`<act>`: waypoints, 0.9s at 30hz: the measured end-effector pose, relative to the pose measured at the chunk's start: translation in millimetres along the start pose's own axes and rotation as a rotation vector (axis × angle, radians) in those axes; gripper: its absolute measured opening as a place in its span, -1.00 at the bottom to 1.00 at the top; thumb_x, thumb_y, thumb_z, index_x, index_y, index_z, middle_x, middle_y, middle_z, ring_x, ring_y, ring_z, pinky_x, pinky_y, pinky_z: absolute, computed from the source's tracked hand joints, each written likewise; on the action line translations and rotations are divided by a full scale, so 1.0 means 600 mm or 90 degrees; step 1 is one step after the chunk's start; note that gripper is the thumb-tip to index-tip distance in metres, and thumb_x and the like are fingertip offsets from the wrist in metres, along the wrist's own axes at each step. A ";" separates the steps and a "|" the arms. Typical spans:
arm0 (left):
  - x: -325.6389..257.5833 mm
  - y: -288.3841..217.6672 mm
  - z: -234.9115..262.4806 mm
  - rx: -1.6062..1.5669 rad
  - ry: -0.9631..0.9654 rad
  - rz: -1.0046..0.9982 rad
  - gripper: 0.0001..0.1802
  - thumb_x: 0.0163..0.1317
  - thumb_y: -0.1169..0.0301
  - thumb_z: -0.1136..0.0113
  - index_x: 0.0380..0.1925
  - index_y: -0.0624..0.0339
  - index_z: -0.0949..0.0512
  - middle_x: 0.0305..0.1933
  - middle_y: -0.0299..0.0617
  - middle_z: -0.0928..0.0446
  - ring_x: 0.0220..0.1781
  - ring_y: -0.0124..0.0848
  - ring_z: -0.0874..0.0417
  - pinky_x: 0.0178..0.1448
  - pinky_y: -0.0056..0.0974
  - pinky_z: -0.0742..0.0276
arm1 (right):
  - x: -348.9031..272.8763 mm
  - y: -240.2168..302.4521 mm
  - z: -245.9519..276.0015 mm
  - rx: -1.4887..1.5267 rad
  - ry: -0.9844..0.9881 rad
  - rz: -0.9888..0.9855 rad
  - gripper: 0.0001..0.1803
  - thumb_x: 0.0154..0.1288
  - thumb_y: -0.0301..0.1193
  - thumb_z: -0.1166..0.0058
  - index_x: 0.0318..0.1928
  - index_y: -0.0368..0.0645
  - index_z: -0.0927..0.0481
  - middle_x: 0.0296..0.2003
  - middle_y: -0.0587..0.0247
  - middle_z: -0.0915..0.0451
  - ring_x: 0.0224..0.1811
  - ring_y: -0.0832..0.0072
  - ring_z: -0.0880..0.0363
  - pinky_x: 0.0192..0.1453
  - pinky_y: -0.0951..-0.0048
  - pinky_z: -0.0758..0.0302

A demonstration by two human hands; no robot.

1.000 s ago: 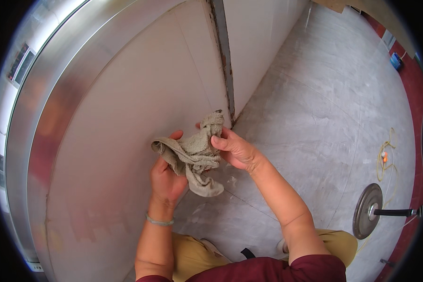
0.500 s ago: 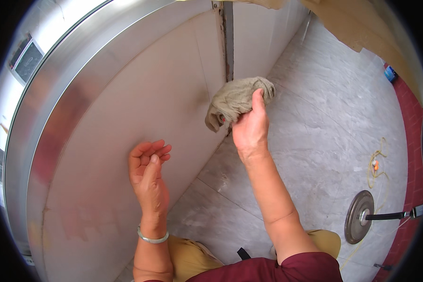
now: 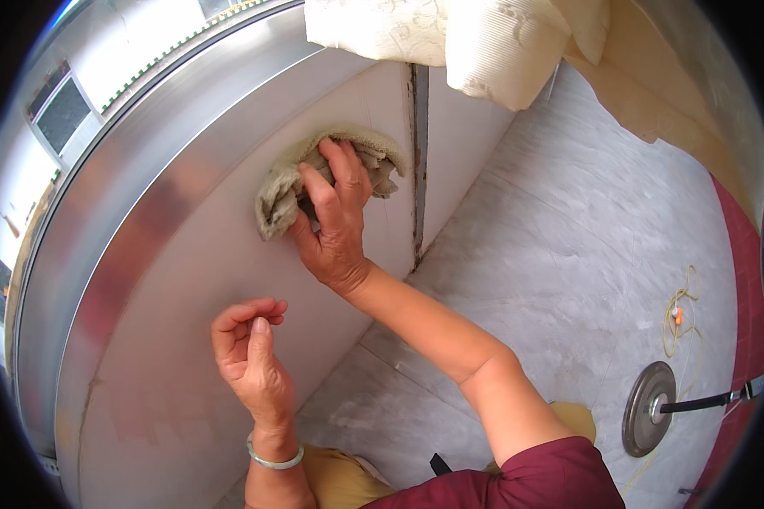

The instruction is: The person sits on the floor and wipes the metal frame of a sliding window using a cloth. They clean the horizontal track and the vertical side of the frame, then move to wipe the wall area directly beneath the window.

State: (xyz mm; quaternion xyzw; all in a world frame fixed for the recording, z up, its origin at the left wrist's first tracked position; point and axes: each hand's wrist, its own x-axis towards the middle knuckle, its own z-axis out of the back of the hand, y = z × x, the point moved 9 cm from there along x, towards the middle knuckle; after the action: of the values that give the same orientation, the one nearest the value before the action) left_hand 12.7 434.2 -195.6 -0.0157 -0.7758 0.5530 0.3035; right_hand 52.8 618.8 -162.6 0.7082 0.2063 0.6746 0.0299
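Observation:
A crumpled grey-green cloth (image 3: 282,191) lies bunched against the pale panel (image 3: 229,246). Over it bends my right hand (image 3: 335,229), fingers curled into the folds and gripping it. The cloth appears to touch the panel's surface, though its underside is hidden. Lower down and to the left, my left hand (image 3: 253,360) hovers near the same panel, loosely curved and open with nothing in it. A pale bangle (image 3: 276,463) circles the left wrist.
A metal ledge (image 3: 144,161) runs along the panel's top. Cream fabric (image 3: 509,51) hangs at the upper right. On the grey tiled floor (image 3: 484,246) are a round metal disc base (image 3: 647,409) with a black rod and a tangled yellow cord (image 3: 672,339).
My right hand has carried the cloth leftward onto the panel and turned over, its fingers now on top. My left hand has shifted slightly down and left. More cream fabric shows at the top.

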 end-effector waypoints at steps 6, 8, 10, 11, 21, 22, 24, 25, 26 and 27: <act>-0.007 0.016 -0.005 0.066 -0.004 0.020 -0.87 0.40 0.53 -0.02 -0.09 0.24 -0.47 -0.10 -0.14 -0.59 -0.08 -0.33 -0.62 0.09 -0.24 -0.50 | 0.057 -0.038 -0.005 -0.008 0.057 0.199 -0.47 0.21 -0.29 -0.09 0.20 -0.12 -0.39 0.31 -0.06 -0.29 0.48 -0.14 -0.09 0.50 -0.21 0.15; -0.006 0.022 -0.002 0.072 -0.004 0.026 -0.87 0.39 0.53 -0.03 -0.09 0.24 -0.47 -0.11 -0.14 -0.59 -0.09 -0.33 -0.62 0.09 -0.24 -0.50 | 0.072 -0.066 0.001 -0.053 -0.001 0.130 -0.44 0.22 -0.17 -0.08 0.21 -0.09 -0.39 0.32 -0.02 -0.29 0.47 -0.12 -0.11 0.51 -0.23 0.20; -0.006 0.026 0.002 0.075 -0.001 0.030 -0.87 0.39 0.53 -0.03 -0.09 0.24 -0.47 -0.11 -0.14 -0.59 -0.09 -0.33 -0.62 0.09 -0.23 -0.49 | 0.068 -0.088 -0.004 -0.042 -0.011 0.099 -0.32 0.22 -0.22 -0.01 0.36 -0.12 -0.31 0.40 -0.04 -0.21 0.53 -0.15 0.01 0.53 -0.26 0.28; -0.006 0.025 0.006 0.076 -0.001 0.030 -0.86 0.39 0.52 -0.04 -0.09 0.24 -0.47 -0.11 -0.14 -0.60 -0.09 -0.33 -0.62 0.08 -0.23 -0.49 | 0.062 -0.095 -0.011 -0.049 -0.005 0.076 -0.32 0.24 -0.21 0.02 0.38 -0.13 -0.31 0.42 -0.05 -0.18 0.53 -0.16 0.02 0.54 -0.26 0.28; -0.035 -0.048 0.033 0.037 -0.026 -0.018 -0.88 0.39 0.55 -0.02 -0.11 0.21 -0.47 -0.07 -0.10 -0.58 -0.09 -0.32 -0.61 0.12 -0.19 -0.49 | -0.249 -0.237 0.027 -0.057 -0.065 -0.304 -0.38 0.56 -0.17 0.25 0.45 -0.30 -0.18 0.50 -0.03 -0.07 0.57 0.05 0.06 0.60 0.08 0.11; -0.036 -0.056 0.026 0.039 -0.020 -0.021 -0.88 0.39 0.55 -0.02 -0.11 0.21 -0.47 -0.07 -0.10 -0.58 -0.09 -0.32 -0.61 0.11 -0.19 -0.49 | -0.321 -0.281 0.036 -0.032 -0.086 -0.378 -0.39 0.57 -0.18 0.28 0.44 -0.33 -0.19 0.48 -0.04 -0.10 0.54 0.06 -0.02 0.58 0.12 0.05; -0.032 -0.062 0.007 0.028 0.005 -0.029 -0.88 0.39 0.55 -0.02 -0.11 0.21 -0.47 -0.07 -0.10 -0.58 -0.09 -0.31 -0.62 0.11 -0.19 -0.49 | -0.466 -0.390 0.054 0.082 -0.146 -0.573 -0.42 0.57 -0.25 0.30 0.43 -0.36 -0.18 0.44 -0.04 -0.18 0.45 0.10 -0.19 0.54 0.22 -0.10; -0.032 -0.062 0.019 0.042 -0.007 -0.030 -0.87 0.38 0.55 -0.01 -0.11 0.21 -0.47 -0.07 -0.10 -0.58 -0.09 -0.31 -0.62 0.11 -0.20 -0.48 | -0.486 -0.377 0.031 0.095 -0.168 -0.637 -0.43 0.56 -0.24 0.32 0.41 -0.34 -0.20 0.40 0.00 -0.24 0.39 0.15 -0.25 0.50 0.26 -0.14; -0.042 -0.061 0.038 0.061 -0.031 -0.012 -0.87 0.38 0.55 -0.01 -0.11 0.22 -0.47 -0.07 -0.10 -0.58 -0.09 -0.31 -0.62 0.10 -0.20 -0.48 | -0.501 -0.343 0.008 0.109 -0.179 -0.710 -0.44 0.56 -0.22 0.34 0.40 -0.32 -0.22 0.35 0.04 -0.31 0.33 0.19 -0.30 0.46 0.31 -0.19; -0.047 -0.058 0.043 0.060 -0.039 0.009 -0.87 0.38 0.55 -0.02 -0.11 0.22 -0.47 -0.07 -0.10 -0.58 -0.09 -0.32 -0.62 0.10 -0.20 -0.48 | -0.515 -0.336 0.013 0.103 -0.202 -0.770 -0.44 0.55 -0.21 0.36 0.38 -0.30 -0.24 0.31 0.07 -0.37 0.26 0.24 -0.36 0.42 0.35 -0.23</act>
State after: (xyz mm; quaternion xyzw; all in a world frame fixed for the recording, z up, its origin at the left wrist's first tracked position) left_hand 34.0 388.7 -183.4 0.0104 -0.7576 0.5915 0.2760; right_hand 8.3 702.2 -519.6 0.5575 0.6136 0.4076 0.3828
